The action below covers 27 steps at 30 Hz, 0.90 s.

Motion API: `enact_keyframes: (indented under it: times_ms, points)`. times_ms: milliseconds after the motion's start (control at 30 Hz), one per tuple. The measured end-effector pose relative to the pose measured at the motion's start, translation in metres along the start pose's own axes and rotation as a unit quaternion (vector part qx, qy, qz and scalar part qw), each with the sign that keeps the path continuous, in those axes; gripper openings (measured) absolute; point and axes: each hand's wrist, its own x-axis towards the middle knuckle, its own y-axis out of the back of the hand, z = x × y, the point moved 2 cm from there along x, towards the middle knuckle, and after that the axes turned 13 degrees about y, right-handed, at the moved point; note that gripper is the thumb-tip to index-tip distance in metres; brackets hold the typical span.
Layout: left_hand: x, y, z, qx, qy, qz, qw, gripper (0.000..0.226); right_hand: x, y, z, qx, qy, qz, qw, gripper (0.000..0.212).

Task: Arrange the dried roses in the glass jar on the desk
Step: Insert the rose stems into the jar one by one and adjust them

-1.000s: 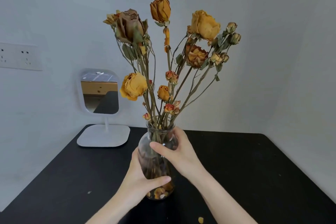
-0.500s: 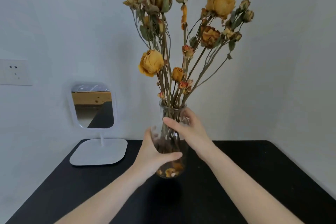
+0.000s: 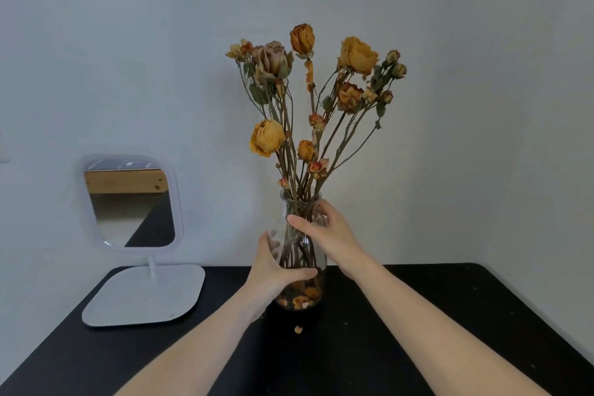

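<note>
Both hands are clasped round the glass jar [image 3: 299, 251], which stands upright near the back of the black desk [image 3: 418, 315]; its base looks set on the surface, though the dark top makes the contact hard to judge. The left hand [image 3: 271, 276] grips the wide lower body, with its thumb [image 3: 302, 274] laid across the front of the glass and the other fingers curled round the far side, showing faintly through the glass. The right hand [image 3: 336, 236] grips higher, at the shoulder just under the neck, its thumb [image 3: 300, 222] crossing the front and its fingers wrapped round the right side. Between the two thumbs the bare stems show through the glass. Below the left thumb, fallen petals [image 3: 300, 298] lie heaped on the jar's bottom. Above the right hand's fingers the dried roses [image 3: 316, 121] rise from the mouth and fan out; a large yellow bloom [image 3: 267, 137] hangs lowest on the left, and another yellow bloom [image 3: 357, 55] sits high on the right. Just below the left hand, one loose petal [image 3: 298, 329] lies on the desk. Well to the left of the left hand's fingers stands a white mirror [image 3: 130, 202] on a flat base [image 3: 144, 294], against the pale wall [image 3: 482, 106].
</note>
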Motion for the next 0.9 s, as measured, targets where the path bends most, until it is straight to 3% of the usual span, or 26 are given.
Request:
enact_keyframes:
  times_ms: [467, 733, 900]
  points:
    - [0.027, -0.005, -0.013, -0.025, 0.016, -0.007, 1.0, 0.117, 0.012, -0.001, 0.032, -0.003, -0.007, -0.009, 1.0, 0.04]
    - [0.036, -0.012, -0.013, -0.02, -0.003, 0.003, 1.0, 0.119, 0.021, 0.005, 0.033, -0.001, -0.003, -0.034, 0.999, 0.016]
    - [0.039, -0.013, -0.014, -0.01, -0.004, 0.007, 1.0, 0.119, 0.025, 0.007, 0.04, -0.012, -0.011, -0.042, 0.999, 0.034]
